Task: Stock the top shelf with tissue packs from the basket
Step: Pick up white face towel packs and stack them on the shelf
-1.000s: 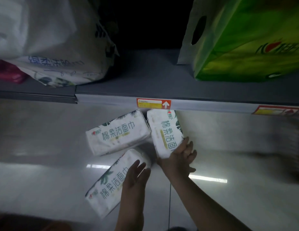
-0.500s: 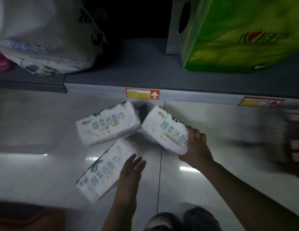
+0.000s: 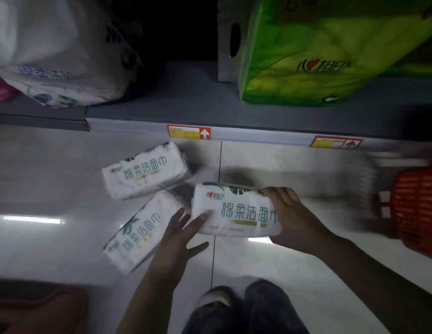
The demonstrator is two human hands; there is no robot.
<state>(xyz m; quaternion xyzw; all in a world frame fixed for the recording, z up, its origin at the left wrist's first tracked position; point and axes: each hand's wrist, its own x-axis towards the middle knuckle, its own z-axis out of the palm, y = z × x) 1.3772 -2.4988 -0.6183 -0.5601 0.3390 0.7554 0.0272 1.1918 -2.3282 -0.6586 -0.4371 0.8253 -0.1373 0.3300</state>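
The right hand (image 3: 291,219) gripped the right end of a tissue pack (image 3: 234,209), while the left hand (image 3: 178,237) lay open, its straight fingertips touching the pack's left end. The pack was low in front of the shelf (image 3: 186,102), just beside a second pack (image 3: 145,171) and a third pack (image 3: 138,233) on the floor (image 3: 294,162). Its long axis ran left to right, printed face up. It looked light, soft and slick-wrapped, so a hold on both short ends should suit it.
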